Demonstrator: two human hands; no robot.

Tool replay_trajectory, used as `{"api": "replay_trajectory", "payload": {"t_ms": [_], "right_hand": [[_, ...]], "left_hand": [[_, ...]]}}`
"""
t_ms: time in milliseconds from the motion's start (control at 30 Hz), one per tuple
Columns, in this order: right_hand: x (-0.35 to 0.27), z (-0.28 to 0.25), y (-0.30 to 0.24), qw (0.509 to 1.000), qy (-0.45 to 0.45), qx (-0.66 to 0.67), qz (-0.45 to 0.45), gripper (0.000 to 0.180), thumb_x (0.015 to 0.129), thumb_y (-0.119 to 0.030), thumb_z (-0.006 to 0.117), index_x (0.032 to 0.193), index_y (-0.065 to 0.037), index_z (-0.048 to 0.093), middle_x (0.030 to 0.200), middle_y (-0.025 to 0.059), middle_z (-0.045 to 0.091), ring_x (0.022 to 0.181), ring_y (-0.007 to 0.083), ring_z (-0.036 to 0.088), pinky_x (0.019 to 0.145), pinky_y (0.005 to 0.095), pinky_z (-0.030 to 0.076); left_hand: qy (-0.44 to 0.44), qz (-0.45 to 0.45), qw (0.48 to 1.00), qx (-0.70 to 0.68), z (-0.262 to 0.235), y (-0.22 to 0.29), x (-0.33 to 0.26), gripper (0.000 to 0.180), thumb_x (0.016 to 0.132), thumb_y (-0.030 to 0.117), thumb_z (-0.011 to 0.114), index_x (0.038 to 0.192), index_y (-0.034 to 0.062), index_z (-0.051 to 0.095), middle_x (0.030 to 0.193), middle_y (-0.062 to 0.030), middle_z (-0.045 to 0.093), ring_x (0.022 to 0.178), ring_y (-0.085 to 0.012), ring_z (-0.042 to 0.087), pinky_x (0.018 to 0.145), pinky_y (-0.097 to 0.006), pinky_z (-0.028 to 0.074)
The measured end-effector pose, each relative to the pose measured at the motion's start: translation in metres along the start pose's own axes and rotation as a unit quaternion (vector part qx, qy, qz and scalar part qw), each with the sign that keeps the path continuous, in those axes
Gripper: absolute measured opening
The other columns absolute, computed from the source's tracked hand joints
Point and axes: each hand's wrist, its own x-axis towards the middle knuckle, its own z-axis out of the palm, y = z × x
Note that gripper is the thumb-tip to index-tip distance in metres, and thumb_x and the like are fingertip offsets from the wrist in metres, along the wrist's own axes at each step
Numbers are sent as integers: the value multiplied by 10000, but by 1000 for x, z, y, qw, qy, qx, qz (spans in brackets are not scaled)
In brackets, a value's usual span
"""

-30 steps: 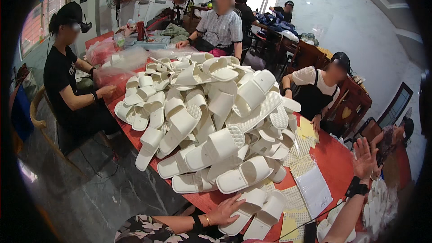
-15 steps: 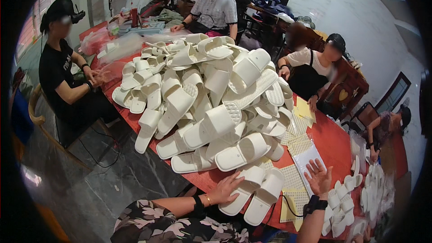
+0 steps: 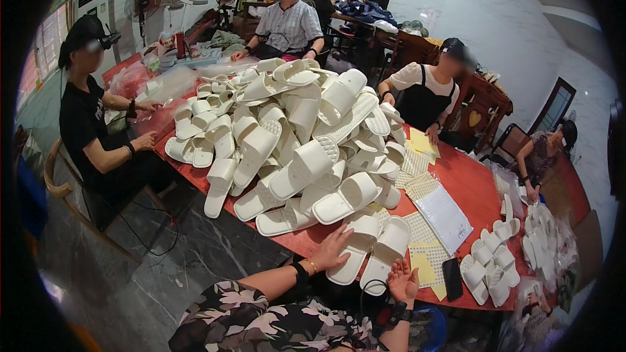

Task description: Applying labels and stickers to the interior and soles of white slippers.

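A pair of white slide slippers lies side by side at the table's near edge: a left slipper (image 3: 355,248) and a right slipper (image 3: 386,254). Stretched fingers of my left hand (image 3: 330,251) touch the side of the left slipper. Close to the right slipper's near end is my right hand (image 3: 403,281), palm up, fingers apart and nothing in it. Just beyond the pair rises a big heap of white slippers (image 3: 303,166). Yellow-backed sticker sheets (image 3: 427,264) with rows of small marks lie to the right of the pair.
A white packet (image 3: 445,218) and a black phone (image 3: 451,279) lie on the red table (image 3: 464,179). More slippers (image 3: 490,264) are grouped at the right. Several people sit around the table; clear plastic bags (image 3: 173,85) lie at the far left.
My right hand has come down and left, from over the white packet to beside the right slipper. My left hand stays at the left slipper. The person at left has spread their hands.
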Motion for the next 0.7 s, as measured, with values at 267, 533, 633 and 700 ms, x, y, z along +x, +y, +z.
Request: {"api": "replay_trajectory", "payload": {"t_ms": [267, 533, 633, 700], "right_hand": [[0, -24, 2, 1000, -9, 6, -21, 499, 975, -480, 518, 1260, -77, 591, 1288, 154, 610, 1166, 274, 595, 911, 429, 530], [1, -30, 5, 999, -40, 14, -21, 492, 979, -448, 528, 1308, -84, 557, 1348, 170, 563, 1204, 281, 571, 930, 461, 527], [-1, -33, 5, 998, -47, 33, -20, 484, 989, -434, 516, 1319, -82, 549, 1358, 175, 555, 1213, 288, 567, 940, 465, 525], [-6, -25, 9, 998, -51, 45, -9, 468, 995, -411, 515, 1320, -76, 545, 1362, 175, 551, 1220, 292, 566, 951, 470, 521]], "left_hand": [[65, 31, 993, 89, -11, 29, -7, 631, 808, 244, 686, 1376, 70, 474, 1386, -214, 457, 1266, -390, 453, 1043, -439, 405], [-35, 111, 993, 4, 11, 52, 1, 403, 849, 329, 679, 1187, 112, 656, 1195, -221, 588, 1137, -398, 543, 981, -456, 443], [-53, 113, 990, 67, 29, 50, 7, 507, 843, 404, 693, 1252, 110, 632, 1250, -275, 556, 1162, -437, 526, 984, -500, 425], [-93, 83, 988, 96, 31, 55, 13, 564, 838, 432, 689, 1304, 127, 598, 1268, -286, 534, 1186, -448, 502, 986, -517, 411]]}}
